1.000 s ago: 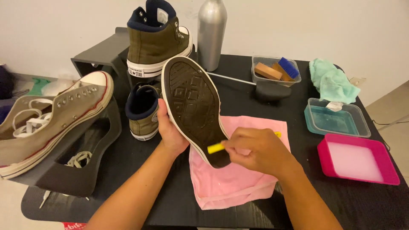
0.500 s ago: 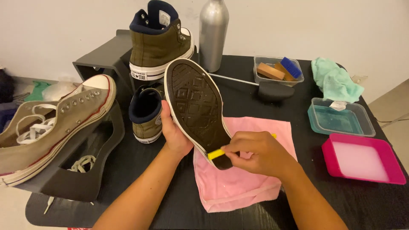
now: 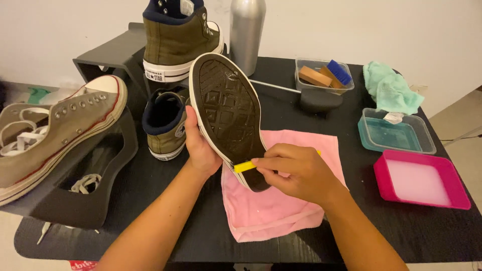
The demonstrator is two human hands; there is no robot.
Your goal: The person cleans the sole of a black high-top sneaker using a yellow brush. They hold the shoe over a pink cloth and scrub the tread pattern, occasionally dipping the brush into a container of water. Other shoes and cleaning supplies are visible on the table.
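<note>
Compared with half a second ago, the upturned shoe (image 3: pixel 227 120) keeps its position, sole toward the camera, above the pink cloth (image 3: pixel 281 200). The right hand (image 3: pixel 296 173) sits marginally closer to the heel end of the sole; the left hand (image 3: pixel 201 145) remains clamped on the sole's left edge.

The right hand is closed around a yellow brush (image 3: pixel 245 166). Only a short yellow section shows at the sole edge; the bristles and the rest of the handle are hidden by the fingers and cannot be made out. The left hand's fingers wrap behind the shoe and are out of sight.

Relative to the pink cloth: a second olive shoe (image 3: pixel 165 125) stands just to its left, a grey sneaker (image 3: pixel 60 135) lies further left and is cut off by the frame edge. To the right, near the table (image 3: pixel 165 226) edge, sit a teal tray (image 3: pixel 396 131) and a pink tray (image 3: pixel 422 179). Bare tabletop lies between the cloth and these trays.
</note>
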